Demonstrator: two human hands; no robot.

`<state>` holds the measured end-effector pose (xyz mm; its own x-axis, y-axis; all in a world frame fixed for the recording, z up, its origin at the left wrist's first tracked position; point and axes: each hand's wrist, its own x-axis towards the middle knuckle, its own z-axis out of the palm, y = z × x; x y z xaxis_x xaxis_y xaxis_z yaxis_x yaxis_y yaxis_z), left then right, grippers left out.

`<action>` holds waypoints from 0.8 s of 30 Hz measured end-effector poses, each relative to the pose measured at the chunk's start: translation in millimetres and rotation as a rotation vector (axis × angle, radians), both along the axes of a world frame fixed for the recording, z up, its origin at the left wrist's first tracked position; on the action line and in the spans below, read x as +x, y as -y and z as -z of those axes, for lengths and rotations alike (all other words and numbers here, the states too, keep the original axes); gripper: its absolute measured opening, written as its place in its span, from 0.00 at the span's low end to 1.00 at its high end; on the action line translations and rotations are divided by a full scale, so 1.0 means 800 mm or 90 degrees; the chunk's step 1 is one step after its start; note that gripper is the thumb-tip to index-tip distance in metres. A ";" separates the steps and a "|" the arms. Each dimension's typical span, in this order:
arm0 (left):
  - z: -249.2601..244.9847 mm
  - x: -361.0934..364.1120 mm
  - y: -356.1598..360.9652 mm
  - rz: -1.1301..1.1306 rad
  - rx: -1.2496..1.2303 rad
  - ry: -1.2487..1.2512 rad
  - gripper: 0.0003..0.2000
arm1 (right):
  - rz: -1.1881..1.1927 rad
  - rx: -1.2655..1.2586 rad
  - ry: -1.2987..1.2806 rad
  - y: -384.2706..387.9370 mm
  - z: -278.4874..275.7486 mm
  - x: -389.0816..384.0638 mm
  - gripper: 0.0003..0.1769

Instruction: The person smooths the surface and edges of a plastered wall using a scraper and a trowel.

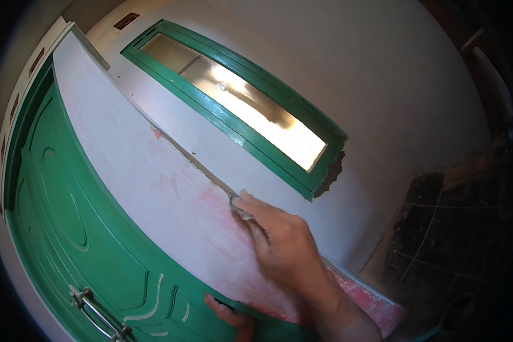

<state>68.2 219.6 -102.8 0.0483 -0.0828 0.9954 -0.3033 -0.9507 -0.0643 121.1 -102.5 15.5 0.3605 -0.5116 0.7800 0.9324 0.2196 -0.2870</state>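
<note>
My right hand [288, 245] is closed at the corner edge of a wall strip [171, 171], its fingertips pinching a small greyish piece [242, 212]. That piece lies against the edge and is mostly covered by the fingers; I cannot tell what kind of thing it is. The strip is whitish with pink patches, and its edge is chipped and bare in places. Lower down, my left hand [233, 318] shows only in part beside the green door frame [171, 265]. Its fingers are curled near a dark edge, and the rest is hidden in shadow and behind my right forearm.
A green panelled door [85, 199] with a metal handle [94, 316] stands at the left. Beyond the corner, a green-framed window [239, 134] is set in the white wall [347, 68], with broken plaster at one end. Dark tiles [439, 228] lie at right.
</note>
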 end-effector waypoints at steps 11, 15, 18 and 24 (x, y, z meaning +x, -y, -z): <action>-0.010 -0.009 0.019 0.032 -0.087 -0.037 0.44 | -0.055 -0.021 -0.100 0.030 0.025 -0.009 0.21; -0.008 -0.006 0.011 0.074 -0.091 -0.030 0.45 | -0.047 -0.011 -0.060 0.013 0.008 0.005 0.25; -0.005 -0.004 0.002 0.138 -0.118 -0.029 0.44 | 0.014 -0.047 -0.002 -0.006 0.006 0.011 0.25; 0.001 0.000 -0.022 -0.017 0.026 0.006 0.45 | -0.083 -0.133 -0.058 0.028 0.057 -0.006 0.24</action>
<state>68.4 237.1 -103.5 0.0413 -0.1222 0.9917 -0.2778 -0.9548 -0.1060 116.4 -125.2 -30.4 0.4865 -0.2878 0.8249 0.8684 0.2628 -0.4205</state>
